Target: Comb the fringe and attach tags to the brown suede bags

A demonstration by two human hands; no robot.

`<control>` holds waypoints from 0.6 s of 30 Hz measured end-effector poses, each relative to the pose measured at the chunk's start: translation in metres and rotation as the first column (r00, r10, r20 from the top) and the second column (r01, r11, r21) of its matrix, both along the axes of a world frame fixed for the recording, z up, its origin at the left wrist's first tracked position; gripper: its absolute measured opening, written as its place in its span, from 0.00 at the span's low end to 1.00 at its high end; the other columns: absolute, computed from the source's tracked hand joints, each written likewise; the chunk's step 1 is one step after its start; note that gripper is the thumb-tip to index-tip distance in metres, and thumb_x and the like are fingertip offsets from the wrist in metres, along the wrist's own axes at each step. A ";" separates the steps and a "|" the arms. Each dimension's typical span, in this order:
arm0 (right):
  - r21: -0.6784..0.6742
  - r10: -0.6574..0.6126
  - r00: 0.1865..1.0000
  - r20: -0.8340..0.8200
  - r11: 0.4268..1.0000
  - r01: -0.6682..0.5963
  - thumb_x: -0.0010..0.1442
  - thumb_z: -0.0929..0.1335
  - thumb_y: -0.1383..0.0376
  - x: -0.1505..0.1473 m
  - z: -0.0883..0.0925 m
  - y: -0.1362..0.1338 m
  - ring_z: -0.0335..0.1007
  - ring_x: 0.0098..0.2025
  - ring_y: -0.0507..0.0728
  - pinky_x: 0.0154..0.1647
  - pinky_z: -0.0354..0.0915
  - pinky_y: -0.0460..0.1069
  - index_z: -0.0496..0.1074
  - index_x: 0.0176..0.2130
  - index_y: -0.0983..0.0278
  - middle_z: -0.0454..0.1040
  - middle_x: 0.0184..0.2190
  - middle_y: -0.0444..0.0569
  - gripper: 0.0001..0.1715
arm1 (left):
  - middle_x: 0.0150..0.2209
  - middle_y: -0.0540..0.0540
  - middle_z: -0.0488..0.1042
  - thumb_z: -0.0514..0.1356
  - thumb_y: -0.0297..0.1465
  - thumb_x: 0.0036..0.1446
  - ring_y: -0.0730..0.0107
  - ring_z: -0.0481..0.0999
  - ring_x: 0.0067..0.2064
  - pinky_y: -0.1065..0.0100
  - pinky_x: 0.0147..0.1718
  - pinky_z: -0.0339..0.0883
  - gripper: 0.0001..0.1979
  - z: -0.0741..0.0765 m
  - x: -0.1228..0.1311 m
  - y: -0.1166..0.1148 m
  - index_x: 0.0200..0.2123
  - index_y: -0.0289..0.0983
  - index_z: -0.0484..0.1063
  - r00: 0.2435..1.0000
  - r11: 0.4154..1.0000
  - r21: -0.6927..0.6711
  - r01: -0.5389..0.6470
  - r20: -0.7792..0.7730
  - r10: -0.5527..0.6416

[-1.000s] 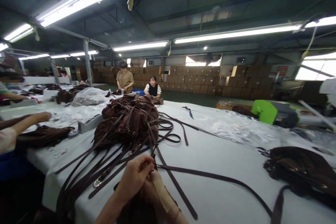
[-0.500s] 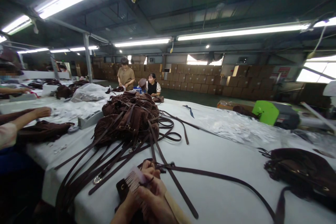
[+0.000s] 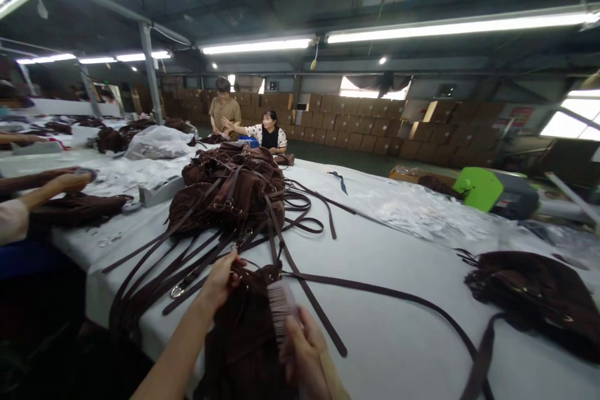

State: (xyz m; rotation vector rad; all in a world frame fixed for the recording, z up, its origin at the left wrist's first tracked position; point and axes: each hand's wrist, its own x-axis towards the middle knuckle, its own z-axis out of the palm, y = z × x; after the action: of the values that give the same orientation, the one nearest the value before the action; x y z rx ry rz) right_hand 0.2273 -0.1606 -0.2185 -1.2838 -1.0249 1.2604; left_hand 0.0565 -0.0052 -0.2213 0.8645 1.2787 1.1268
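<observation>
A dark brown suede-like bag with a drawstring top hangs at the near table edge, close to me. My left hand is closed on its upper left edge. In my right hand is a pale brush with rows of light bristles, held upright against the right side of the bag. A long brown strap runs from the bag top to the right across the table. Just beyond my hands lies a heap of similar brown bags, their straps trailing toward me.
Another brown bag lies on the white table at right. Clear plastic bags spread behind it, near a green and grey machine. A co-worker's hand works at left; two people are at the far end.
My hands have separated: the left now grips the bag's top edge, the right holds the brush to its right side. More of the bag shows. A seated person's arm has stretched out.
</observation>
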 end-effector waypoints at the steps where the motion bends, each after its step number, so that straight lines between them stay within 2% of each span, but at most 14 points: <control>1: -0.039 -0.039 0.999 0.016 0.998 0.040 0.49 0.65 0.32 0.009 -0.006 0.002 0.58 0.13 0.50 0.12 0.53 0.44 0.66 0.46 0.64 0.65 0.15 0.38 0.43 | 0.24 0.51 0.68 0.57 0.47 0.51 0.79 0.60 0.18 0.74 0.17 0.53 0.19 0.001 -0.018 0.001 0.27 0.35 0.66 0.997 0.997 0.013 -0.081 -0.020 0.081; 2: -0.077 -0.068 0.997 0.027 0.995 0.070 0.47 0.65 0.31 0.016 -0.012 0.002 0.55 0.11 0.49 0.11 0.51 0.44 0.65 0.46 0.64 0.63 0.13 0.36 0.45 | 0.25 0.51 0.68 0.57 0.45 0.52 0.78 0.62 0.19 0.73 0.18 0.55 0.16 0.001 -0.034 -0.001 0.29 0.36 0.66 0.984 0.986 0.029 -0.167 -0.052 0.168; 4: -0.122 -0.111 0.993 0.031 0.986 0.114 0.47 0.65 0.31 0.026 -0.024 0.000 0.56 0.11 0.49 0.11 0.52 0.43 0.63 0.47 0.63 0.64 0.14 0.36 0.46 | 0.27 0.51 0.68 0.59 0.43 0.51 0.74 0.66 0.24 0.71 0.22 0.60 0.15 0.002 -0.057 -0.016 0.33 0.37 0.65 0.934 0.942 0.073 -0.328 -0.123 0.335; 5: -0.135 -0.130 0.991 0.028 0.982 0.132 0.48 0.64 0.31 0.027 -0.030 -0.002 0.57 0.12 0.48 0.11 0.53 0.42 0.63 0.47 0.63 0.65 0.15 0.36 0.45 | 0.28 0.52 0.67 0.60 0.43 0.50 0.72 0.68 0.26 0.70 0.25 0.62 0.16 0.001 -0.061 -0.029 0.35 0.38 0.65 0.907 0.921 0.117 -0.373 -0.164 0.388; 6: -0.146 -0.155 0.988 0.026 0.977 0.157 0.48 0.64 0.32 0.028 -0.035 -0.004 0.57 0.12 0.48 0.11 0.53 0.42 0.63 0.47 0.62 0.65 0.15 0.36 0.43 | 0.30 0.51 0.68 0.62 0.43 0.49 0.70 0.69 0.29 0.69 0.28 0.64 0.18 0.000 -0.061 -0.045 0.38 0.39 0.66 0.891 0.914 0.180 -0.362 -0.220 0.397; 7: -0.152 -0.179 0.984 0.023 0.972 0.181 0.49 0.64 0.32 0.027 -0.038 -0.005 0.57 0.12 0.48 0.11 0.53 0.42 0.63 0.46 0.62 0.65 0.15 0.36 0.42 | 0.31 0.51 0.69 0.64 0.44 0.47 0.68 0.69 0.31 0.67 0.30 0.66 0.20 -0.001 -0.056 -0.062 0.39 0.39 0.67 0.887 0.920 0.243 -0.309 -0.276 0.371; 8: -0.153 -0.199 0.980 0.022 0.968 0.200 0.49 0.64 0.33 0.026 -0.041 -0.005 0.57 0.12 0.48 0.11 0.53 0.42 0.63 0.45 0.62 0.65 0.15 0.36 0.41 | 0.33 0.49 0.70 0.63 0.45 0.49 0.66 0.70 0.32 0.64 0.34 0.68 0.20 -0.003 -0.048 -0.081 0.41 0.40 0.68 0.878 0.936 0.338 -0.095 -0.415 0.239; 9: -0.149 -0.212 0.977 0.021 0.966 0.213 0.50 0.64 0.34 0.024 -0.043 -0.004 0.56 0.11 0.48 0.10 0.53 0.42 0.63 0.44 0.62 0.65 0.15 0.36 0.40 | 0.39 0.47 0.72 0.62 0.42 0.52 0.63 0.71 0.37 0.61 0.38 0.69 0.19 -0.006 -0.037 -0.098 0.45 0.40 0.69 0.819 0.910 0.376 0.176 -0.569 0.076; 10: -0.144 -0.221 0.975 0.020 0.964 0.222 0.50 0.65 0.34 0.023 -0.044 -0.003 0.56 0.11 0.48 0.10 0.52 0.42 0.62 0.44 0.62 0.65 0.15 0.35 0.39 | 0.46 0.44 0.72 0.62 0.38 0.51 0.59 0.71 0.44 0.59 0.46 0.68 0.21 -0.010 -0.025 -0.114 0.49 0.40 0.68 0.727 0.845 0.375 0.380 -0.687 -0.022; 11: -0.137 -0.226 0.974 0.019 0.964 0.226 0.50 0.65 0.35 0.023 -0.045 -0.002 0.56 0.11 0.48 0.10 0.52 0.42 0.62 0.43 0.62 0.65 0.15 0.35 0.38 | 0.50 0.42 0.71 0.62 0.35 0.51 0.56 0.70 0.50 0.56 0.52 0.65 0.24 -0.013 -0.013 -0.127 0.52 0.39 0.67 0.616 0.797 0.340 0.500 -0.786 -0.052; 12: -0.130 -0.227 0.974 0.020 0.965 0.227 0.50 0.65 0.36 0.022 -0.044 -0.001 0.56 0.11 0.48 0.10 0.52 0.42 0.62 0.43 0.63 0.64 0.14 0.35 0.37 | 0.53 0.40 0.69 0.60 0.31 0.51 0.55 0.68 0.54 0.55 0.55 0.62 0.26 -0.016 -0.002 -0.136 0.55 0.37 0.66 0.506 0.778 0.285 0.560 -0.861 -0.050; 14: -0.127 -0.230 0.973 0.025 0.965 0.231 0.51 0.64 0.38 0.022 -0.041 -0.002 0.56 0.11 0.48 0.10 0.53 0.42 0.62 0.44 0.63 0.64 0.14 0.35 0.36 | 0.53 0.37 0.68 0.55 0.25 0.53 0.53 0.66 0.56 0.55 0.56 0.61 0.27 -0.018 0.014 -0.143 0.58 0.33 0.63 0.309 0.809 0.173 0.562 -0.951 -0.011; 16: -0.138 -0.235 0.971 0.036 0.961 0.238 0.52 0.64 0.39 0.023 -0.036 -0.005 0.56 0.11 0.48 0.10 0.53 0.42 0.62 0.45 0.63 0.64 0.14 0.35 0.34 | 0.51 0.36 0.69 0.52 0.23 0.54 0.54 0.69 0.53 0.57 0.51 0.65 0.25 -0.017 0.022 -0.141 0.56 0.32 0.65 0.142 0.846 0.043 0.532 -0.989 -0.039; 18: -0.140 -0.243 0.969 0.044 0.959 0.247 0.53 0.63 0.42 0.022 -0.033 -0.009 0.56 0.11 0.48 0.11 0.53 0.42 0.62 0.46 0.64 0.65 0.15 0.35 0.33 | 0.49 0.37 0.69 0.52 0.23 0.55 0.55 0.72 0.49 0.59 0.44 0.69 0.21 -0.011 0.024 -0.135 0.52 0.35 0.68 0.019 0.849 -0.089 0.521 -0.993 -0.115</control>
State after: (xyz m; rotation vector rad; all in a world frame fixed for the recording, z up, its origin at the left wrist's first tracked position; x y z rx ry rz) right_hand 0.2498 -0.1693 -0.2512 -1.4931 -0.7756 1.1447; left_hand 0.0804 -0.1406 -0.2323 2.3421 1.7956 0.1275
